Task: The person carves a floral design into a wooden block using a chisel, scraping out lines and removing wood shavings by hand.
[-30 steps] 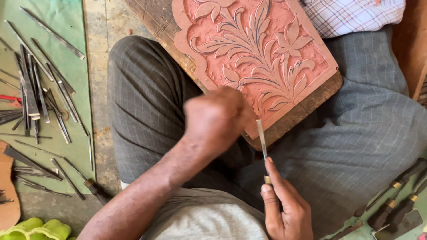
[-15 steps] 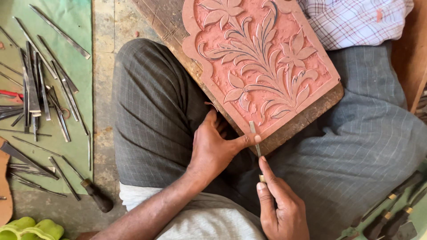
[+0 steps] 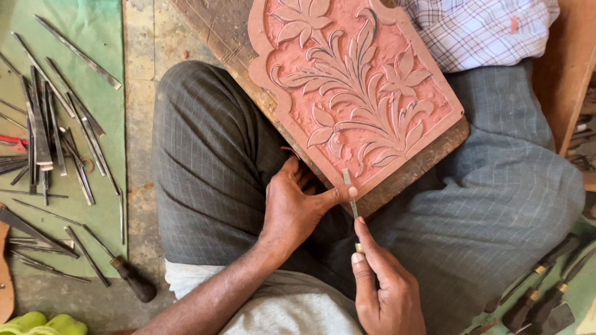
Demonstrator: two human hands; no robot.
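The left hand was pressed against the lower edge of a carved reddish panel, its fingers curled under the wooden board that carried the panel and its thumb stretched toward a thin metal chisel. The right hand, at the bottom centre of the frame, was closed on the handle end of this chisel, and the blade tip was set on the lower border of the panel, just beside the thumb. The panel, with a flower and leaf relief, was lying tilted on the lap in the upper middle of the frame. The step in hand was judged to be fine cutting at the lower border. For the next move, a steady grip and a small, controlled push along the edge would be needed, with the thumb as guide. At the left of the frame many other chisels were spread on a green mat on the floor.
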